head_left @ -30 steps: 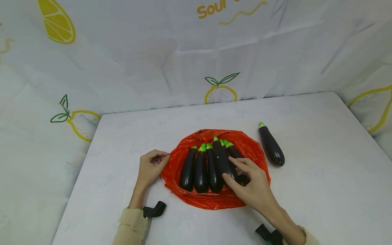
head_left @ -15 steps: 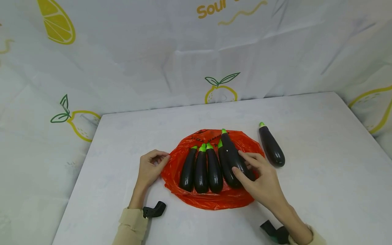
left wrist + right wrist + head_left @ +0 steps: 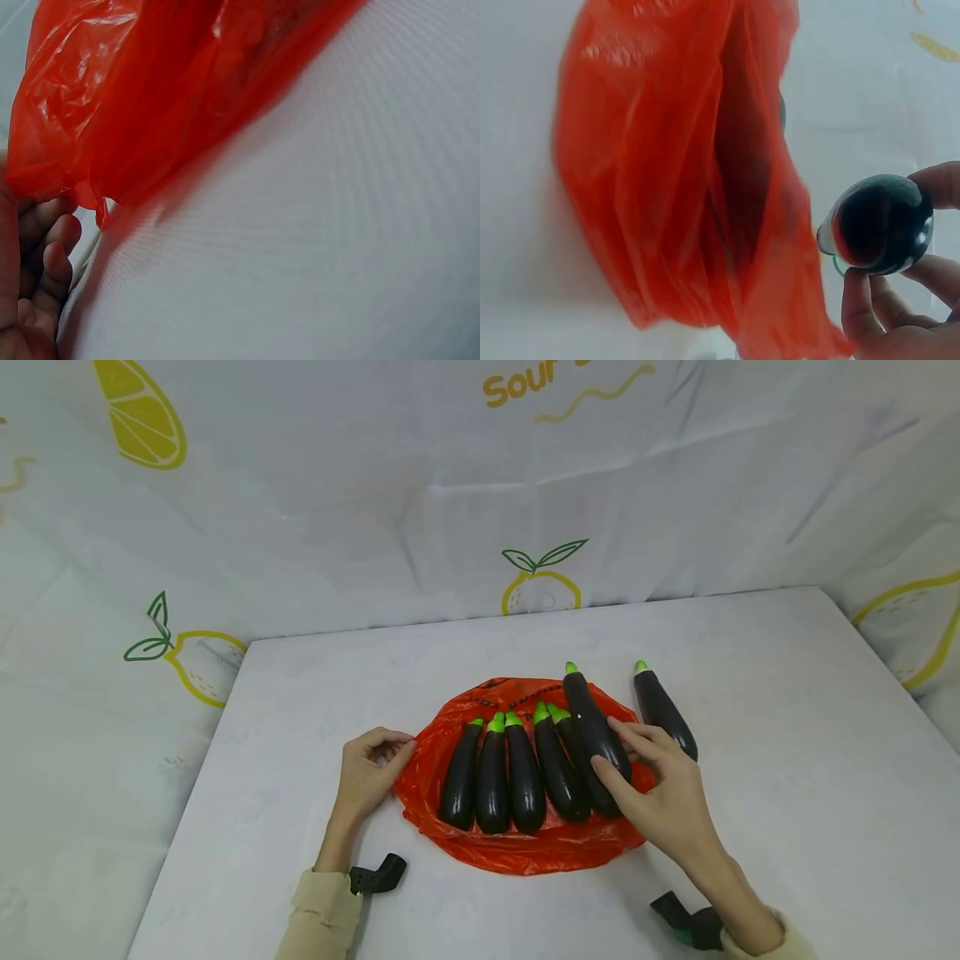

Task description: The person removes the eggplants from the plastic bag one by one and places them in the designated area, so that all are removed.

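Note:
An open red plastic bag (image 3: 510, 857) lies on the table, with several dark eggplants (image 3: 492, 789) side by side in it, green tips pointing away. My left hand (image 3: 369, 775) pinches the left edge of the bag between thumb and fingers. In the left wrist view, its fingers (image 3: 54, 259) curl below the gathered plastic. My right hand (image 3: 667, 789) grips another eggplant (image 3: 588, 714) between thumb and fingers, above the bag's right side. The right wrist view shows this eggplant (image 3: 885, 225) end-on, raised beside the bag (image 3: 660, 180).
One more eggplant (image 3: 660, 706) lies on the white table (image 3: 787, 760) right of the bag, partly behind my right hand. A white lemon-print cloth (image 3: 337, 527) hangs behind the table. Black wrist mounts (image 3: 378, 873) stick out from both wrists.
My right hand has lifted an eggplant from among the others and carried it right and slightly away, uncovering the eggplants below. My left hand stays at the bag's edge.

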`<state>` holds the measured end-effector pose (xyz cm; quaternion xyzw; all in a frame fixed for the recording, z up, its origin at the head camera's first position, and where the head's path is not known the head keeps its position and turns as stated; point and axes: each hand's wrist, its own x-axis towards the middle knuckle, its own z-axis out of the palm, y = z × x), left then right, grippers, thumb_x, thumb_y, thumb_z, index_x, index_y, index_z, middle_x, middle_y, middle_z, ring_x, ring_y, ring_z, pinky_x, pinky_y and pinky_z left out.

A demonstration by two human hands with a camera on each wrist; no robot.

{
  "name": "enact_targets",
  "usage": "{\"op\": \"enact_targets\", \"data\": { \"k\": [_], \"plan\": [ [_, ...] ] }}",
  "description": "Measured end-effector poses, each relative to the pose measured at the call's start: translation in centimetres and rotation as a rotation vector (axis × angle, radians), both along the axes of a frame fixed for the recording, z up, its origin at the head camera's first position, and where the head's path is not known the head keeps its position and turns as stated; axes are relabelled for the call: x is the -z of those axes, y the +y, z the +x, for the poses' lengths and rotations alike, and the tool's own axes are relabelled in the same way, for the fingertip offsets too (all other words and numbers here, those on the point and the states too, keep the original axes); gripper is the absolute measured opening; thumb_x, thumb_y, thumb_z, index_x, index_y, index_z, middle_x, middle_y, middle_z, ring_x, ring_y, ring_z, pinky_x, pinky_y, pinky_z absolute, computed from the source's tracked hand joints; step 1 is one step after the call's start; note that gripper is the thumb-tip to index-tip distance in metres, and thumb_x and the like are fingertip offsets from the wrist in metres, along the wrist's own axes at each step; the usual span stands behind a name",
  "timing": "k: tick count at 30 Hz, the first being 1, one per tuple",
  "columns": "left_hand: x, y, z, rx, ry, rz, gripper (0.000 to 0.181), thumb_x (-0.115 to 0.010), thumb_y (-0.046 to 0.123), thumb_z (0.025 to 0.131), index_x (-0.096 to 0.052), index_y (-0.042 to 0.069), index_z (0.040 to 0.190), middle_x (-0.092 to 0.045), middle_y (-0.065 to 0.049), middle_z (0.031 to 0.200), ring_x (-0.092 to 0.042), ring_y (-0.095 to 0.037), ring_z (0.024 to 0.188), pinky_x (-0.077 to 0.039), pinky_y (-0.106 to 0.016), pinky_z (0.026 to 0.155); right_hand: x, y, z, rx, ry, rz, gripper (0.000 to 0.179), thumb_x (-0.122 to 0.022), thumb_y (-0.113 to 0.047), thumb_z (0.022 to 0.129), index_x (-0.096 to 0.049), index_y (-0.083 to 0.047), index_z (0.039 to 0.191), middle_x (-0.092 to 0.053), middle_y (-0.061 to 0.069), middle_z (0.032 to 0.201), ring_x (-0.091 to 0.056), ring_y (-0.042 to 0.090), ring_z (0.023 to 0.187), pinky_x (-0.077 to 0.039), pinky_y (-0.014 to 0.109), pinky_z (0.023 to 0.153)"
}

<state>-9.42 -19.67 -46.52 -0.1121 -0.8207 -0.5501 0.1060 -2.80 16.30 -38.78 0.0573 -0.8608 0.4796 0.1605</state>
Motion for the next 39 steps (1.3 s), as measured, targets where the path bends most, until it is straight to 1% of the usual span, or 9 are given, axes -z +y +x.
{"op": "enact_targets", "data": {
  "k": [2,5,8,14,21,30,33,36,39],
  "plan": [
    [0.6,-0.3,-0.2,0.005,0.004,-0.001,0.007,-0.073,-0.002,0.089,-0.077,0.000,0.095,-0.070,-0.017,0.080,-0.055,-0.006,0.070,-0.047,-0.015,0.065,-0.1,0.3,-0.1,0.008,-0.001,-0.005,0.047,-0.078,0.000,0.083,-0.068,0.003,0.129,-0.067,0.019,0.116,-0.054,-0.004,0.090,-0.045,0.000,0.083],
    [0.8,-0.4,-0.2,0.009,0.011,0.013,0.008,-0.074,0.001,0.089,-0.078,0.005,0.094,-0.071,-0.012,0.080,-0.056,-0.007,0.071,-0.048,-0.016,0.065,-0.1,0.9,-0.3,0.016,-0.001,-0.012,0.049,-0.077,0.002,0.084,-0.066,0.002,0.132,-0.066,0.020,0.119,-0.054,-0.006,0.091,-0.044,-0.001,0.086],
    [0.8,-0.4,-0.2,0.009,0.021,0.023,0.009,-0.074,0.002,0.089,-0.079,0.007,0.094,-0.071,-0.010,0.079,-0.056,-0.008,0.070,-0.048,-0.017,0.065,-0.1,1.2,-0.3,0.032,-0.002,-0.009,0.050,-0.077,0.001,0.085,-0.066,0.000,0.134,-0.066,0.019,0.120,-0.053,-0.006,0.091,-0.043,-0.002,0.086],
    [0.7,-0.4,-0.2,0.012,0.028,0.026,0.009,-0.074,0.000,0.089,-0.078,0.007,0.093,-0.070,-0.010,0.078,-0.055,-0.009,0.069,-0.048,-0.017,0.064,0.1,1.7,-0.2,0.056,-0.022,-0.002,0.049,-0.077,-0.002,0.085,-0.067,-0.002,0.133,-0.066,0.019,0.122,-0.054,-0.009,0.093,-0.043,-0.002,0.085],
    [0.8,-0.3,-0.2,0.004,0.026,0.021,0.009,-0.074,0.001,0.089,-0.079,0.008,0.093,-0.071,-0.009,0.078,-0.055,-0.008,0.069,-0.048,-0.017,0.064,0.3,2.9,-0.6,0.063,0.010,0.013,0.049,-0.077,0.002,0.084,-0.066,0.002,0.131,-0.065,0.022,0.119,-0.053,-0.009,0.089,-0.044,-0.001,0.080],
    [0.9,-0.4,-0.3,0.004,0.033,0.019,0.010,-0.075,0.001,0.089,-0.079,0.009,0.092,-0.070,-0.009,0.078,-0.055,-0.008,0.069,-0.047,-0.016,0.064,0.3,5.2,-1.3,0.120,0.033,0.014,0.047,-0.074,0.004,0.084,-0.065,0.006,0.131,-0.065,0.024,0.121,-0.053,-0.011,0.090,-0.038,-0.004,0.088],
    [0.9,-0.4,-0.3,0.000,0.032,0.011,0.010,-0.075,0.001,0.088,-0.079,0.009,0.092,-0.070,-0.009,0.078,-0.055,-0.008,0.069,-0.048,-0.017,0.064,0.5,6.0,-1.5,0.149,0.026,0.025,0.047,-0.075,0.004,0.084,-0.066,0.005,0.130,-0.065,0.016,0.119,-0.053,-0.011,0.089,-0.038,-0.004,0.088],
    [1.0,-0.4,-0.3,-0.002,0.030,0.006,0.010,-0.075,0.001,0.088,-0.079,0.009,0.092,-0.070,-0.008,0.078,-0.055,-0.008,0.069,-0.048,-0.017,0.064,0.7,6.7,-1.6,0.175,0.018,0.025,0.047,-0.075,0.004,0.084,-0.066,0.004,0.131,-0.062,-0.005,0.117,-0.053,-0.011,0.088,-0.039,-0.004,0.088],
    [1.0,-0.4,-0.3,-0.004,0.024,0.011,0.010,-0.075,0.001,0.088,-0.079,0.009,0.092,-0.070,-0.008,0.078,-0.055,-0.008,0.069,-0.048,-0.017,0.064,0.9,7.4,-1.7,0.197,0.006,0.029,0.047,-0.075,0.003,0.085,-0.066,0.003,0.131,-0.055,-0.023,0.115,-0.053,-0.010,0.088,-0.038,-0.004,0.087]
  ]
}}
